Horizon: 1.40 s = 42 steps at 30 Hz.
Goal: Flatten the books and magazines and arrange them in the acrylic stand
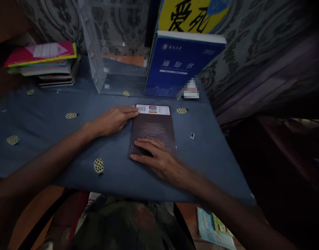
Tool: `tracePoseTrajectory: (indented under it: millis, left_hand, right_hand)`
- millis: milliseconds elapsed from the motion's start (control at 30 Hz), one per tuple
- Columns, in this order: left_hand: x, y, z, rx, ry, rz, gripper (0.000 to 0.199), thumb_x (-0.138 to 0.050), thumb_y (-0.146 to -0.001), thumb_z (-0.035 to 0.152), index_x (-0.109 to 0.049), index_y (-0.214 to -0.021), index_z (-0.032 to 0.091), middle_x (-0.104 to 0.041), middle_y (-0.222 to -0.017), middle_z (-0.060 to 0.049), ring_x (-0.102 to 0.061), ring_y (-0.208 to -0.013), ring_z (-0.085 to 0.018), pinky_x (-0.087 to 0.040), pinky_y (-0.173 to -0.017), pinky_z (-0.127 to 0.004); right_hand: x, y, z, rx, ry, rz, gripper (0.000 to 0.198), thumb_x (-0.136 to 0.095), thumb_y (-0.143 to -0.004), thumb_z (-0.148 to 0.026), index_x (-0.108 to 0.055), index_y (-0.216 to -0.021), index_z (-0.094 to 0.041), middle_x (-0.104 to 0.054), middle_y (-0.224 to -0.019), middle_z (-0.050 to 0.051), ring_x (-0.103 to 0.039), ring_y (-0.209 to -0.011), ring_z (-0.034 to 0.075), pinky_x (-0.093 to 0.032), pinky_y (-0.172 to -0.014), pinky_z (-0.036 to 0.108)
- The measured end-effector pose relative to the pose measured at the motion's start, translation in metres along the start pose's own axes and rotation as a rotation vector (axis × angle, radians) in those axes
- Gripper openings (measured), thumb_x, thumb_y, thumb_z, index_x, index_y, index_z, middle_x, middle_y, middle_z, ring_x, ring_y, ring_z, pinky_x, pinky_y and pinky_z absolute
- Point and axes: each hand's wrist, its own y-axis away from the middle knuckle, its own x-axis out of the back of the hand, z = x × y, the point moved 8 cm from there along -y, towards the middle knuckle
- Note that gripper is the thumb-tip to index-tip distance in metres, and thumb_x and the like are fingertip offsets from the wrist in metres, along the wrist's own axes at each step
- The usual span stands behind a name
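Right hand lies spread, ungripping, on the book's back cover; beyond it, left hand touches the barcode label, any pinch hidden; light pressure should suffice.

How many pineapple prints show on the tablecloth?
6: one just below the book stack, one at far left, one above the left arm, one below it, one by the clear rack, one right of the brown book. Books or arms may hide more.
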Motion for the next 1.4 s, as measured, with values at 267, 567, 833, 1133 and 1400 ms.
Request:
tracePoseTrajectory:
  millis: [267, 567, 833, 1133, 1400]
  left_hand:
    - [0.010, 0.050, 0.062, -0.089, 0.030, 0.026, 0.044, -0.041, -0.105, 0.019, -0.046, -0.148, 0.025, -0.056, -0.148, -0.009, -0.053, -0.138, -0.022, -0.046, -0.115, -0.046]
    - [0.009, 0.086, 0.120, -0.154, 0.045, 0.067, 0.055, -0.045, -0.100, 0.011, -0.040, -0.153, 0.024, -0.061, -0.142, -0.010, -0.054, -0.136, -0.023, -0.047, -0.115, -0.047]
    - [0.006, 0.094, 0.128, -0.130, 0.028, 0.152, 0.059, -0.047, -0.098, 0.012, -0.039, -0.155, 0.026, -0.061, -0.142, -0.009, -0.059, -0.131, -0.025, -0.048, -0.113, -0.050]
    - [-0.006, 0.074, 0.138, -0.149, -0.043, 0.074, 0.047, -0.045, -0.099, 0.016, -0.051, -0.145, 0.021, -0.061, -0.142, -0.012, -0.056, -0.134, -0.027, -0.046, -0.112, -0.054]
    - [-0.018, 0.041, 0.155, -0.215, -0.039, 0.052, 0.042, -0.043, -0.099, 0.019, -0.058, -0.138, 0.017, -0.063, -0.139, -0.013, -0.060, -0.129, -0.026, -0.049, -0.109, -0.051]
  right_hand:
    - [0.010, -0.003, -0.004, -0.001, 0.014, 0.134, 0.022, -0.054, -0.100, -0.020, -0.070, -0.114, -0.014, -0.070, -0.115, 0.014, -0.063, -0.118, 0.025, -0.056, -0.101, 0.044]
    - [0.025, 0.027, 0.009, -0.147, 0.107, 0.110, 0.026, -0.055, -0.101, -0.029, -0.068, -0.122, -0.021, -0.070, -0.123, 0.011, -0.063, -0.120, 0.028, -0.052, -0.103, 0.052]
    - [0.041, 0.069, 0.028, -0.355, 0.032, 0.255, 0.034, -0.063, -0.096, -0.037, -0.068, -0.126, -0.024, -0.064, -0.132, 0.013, -0.059, -0.125, 0.029, -0.052, -0.103, 0.053]
    - [0.043, 0.066, 0.038, -0.465, -0.009, 0.278, 0.039, -0.071, -0.089, -0.045, -0.072, -0.120, -0.022, -0.062, -0.119, 0.011, -0.059, -0.116, 0.028, -0.050, -0.099, 0.051]
    - [0.056, 0.068, 0.035, -0.442, -0.165, 0.396, 0.038, -0.043, -0.103, -0.042, -0.071, -0.120, -0.022, -0.071, -0.112, 0.009, -0.065, -0.107, 0.022, -0.049, -0.097, 0.043]
